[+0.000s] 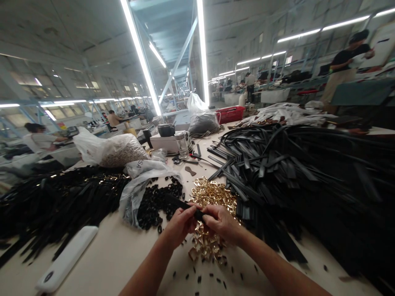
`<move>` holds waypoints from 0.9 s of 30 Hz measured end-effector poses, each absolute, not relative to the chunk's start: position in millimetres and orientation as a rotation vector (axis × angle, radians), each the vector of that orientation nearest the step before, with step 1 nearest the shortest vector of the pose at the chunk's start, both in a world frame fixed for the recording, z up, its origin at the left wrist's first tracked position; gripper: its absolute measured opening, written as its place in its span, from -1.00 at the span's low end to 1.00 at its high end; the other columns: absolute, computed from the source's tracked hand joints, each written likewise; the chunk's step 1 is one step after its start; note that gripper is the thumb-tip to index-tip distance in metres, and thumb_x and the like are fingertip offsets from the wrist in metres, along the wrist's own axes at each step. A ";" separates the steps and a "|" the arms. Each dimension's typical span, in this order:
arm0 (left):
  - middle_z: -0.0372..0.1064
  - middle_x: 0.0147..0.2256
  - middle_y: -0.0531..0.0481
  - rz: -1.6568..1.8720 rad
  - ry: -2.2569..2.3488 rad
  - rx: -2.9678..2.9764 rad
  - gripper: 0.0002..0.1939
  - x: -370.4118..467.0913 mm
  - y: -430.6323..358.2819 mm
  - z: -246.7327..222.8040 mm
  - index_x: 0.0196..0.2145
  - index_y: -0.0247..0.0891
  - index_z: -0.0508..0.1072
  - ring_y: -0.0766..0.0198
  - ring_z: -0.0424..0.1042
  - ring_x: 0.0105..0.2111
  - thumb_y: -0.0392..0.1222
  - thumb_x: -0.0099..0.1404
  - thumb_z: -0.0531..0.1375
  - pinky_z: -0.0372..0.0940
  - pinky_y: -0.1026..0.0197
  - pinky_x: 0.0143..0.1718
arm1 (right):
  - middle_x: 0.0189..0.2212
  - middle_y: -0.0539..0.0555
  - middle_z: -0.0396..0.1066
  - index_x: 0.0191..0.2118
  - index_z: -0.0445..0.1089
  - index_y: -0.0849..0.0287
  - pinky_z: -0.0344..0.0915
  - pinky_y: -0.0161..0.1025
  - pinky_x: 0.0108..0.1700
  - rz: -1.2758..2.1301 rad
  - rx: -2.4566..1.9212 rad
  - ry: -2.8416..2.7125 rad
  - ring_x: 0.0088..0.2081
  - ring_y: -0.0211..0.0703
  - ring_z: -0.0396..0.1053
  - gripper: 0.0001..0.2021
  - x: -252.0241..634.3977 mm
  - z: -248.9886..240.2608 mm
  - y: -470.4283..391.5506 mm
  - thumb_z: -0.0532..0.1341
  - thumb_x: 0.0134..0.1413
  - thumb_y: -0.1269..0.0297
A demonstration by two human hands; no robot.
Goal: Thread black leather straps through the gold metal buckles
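Both my hands meet over the middle of the table, holding one black strap [177,202]. My left hand [182,224] pinches it between thumb and fingers. My right hand [220,222] grips the same strap close to its near end, which the fingers partly hide. Beneath and behind my hands spreads a heap of gold metal buckles [211,189]. To the left of them, small black loops [162,195] spill out of a clear plastic bag [132,201]. Several tiny black pieces [199,279] lie scattered on the tabletop in front of me.
A big pile of black straps [271,160] covers the right side; more straps with gold fittings [77,193] lie left. A white oblong device [69,257] rests at the front left. Further back stand a glass jar [182,144], a filled bag [120,148] and a red basket [230,114].
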State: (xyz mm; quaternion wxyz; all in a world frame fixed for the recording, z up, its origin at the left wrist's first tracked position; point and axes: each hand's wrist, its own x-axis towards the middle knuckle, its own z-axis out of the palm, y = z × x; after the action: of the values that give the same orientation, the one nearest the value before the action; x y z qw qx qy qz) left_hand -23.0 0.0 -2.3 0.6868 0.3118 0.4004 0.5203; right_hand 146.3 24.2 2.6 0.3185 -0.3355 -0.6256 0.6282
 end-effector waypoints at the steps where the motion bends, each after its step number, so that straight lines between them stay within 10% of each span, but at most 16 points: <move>1: 0.23 -0.62 0.14 1.160 0.865 0.646 -0.73 -22.8 -0.5 -3.4 -0.34 -0.35 0.51 0.56 0.16 -0.68 -0.09 0.09 0.35 0.04 0.51 -0.70 | -0.62 -0.09 0.36 -0.41 0.38 0.19 0.26 -0.39 -0.57 1.668 -0.878 -1.642 -0.63 -0.33 0.30 -0.87 146.2 2.4 24.4 0.17 -0.02 0.24; 27: 0.26 -0.55 0.14 1.318 0.833 0.719 -0.77 -9.7 -4.7 -7.8 -0.33 -0.31 0.46 0.51 0.19 -0.59 -0.26 0.03 0.37 0.11 0.45 -0.57 | -0.68 -0.12 0.24 -0.49 0.28 0.18 0.09 -0.43 -0.64 1.575 -0.975 -1.604 -0.68 -0.39 0.15 -0.76 142.8 0.6 27.5 0.18 0.01 0.11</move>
State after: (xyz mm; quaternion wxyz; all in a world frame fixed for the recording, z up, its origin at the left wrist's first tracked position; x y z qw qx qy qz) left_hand -9.7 -4.7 -7.8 0.6536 0.3171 0.3670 0.5809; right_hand 142.8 27.5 0.6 0.3386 -0.3745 -0.6159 0.6048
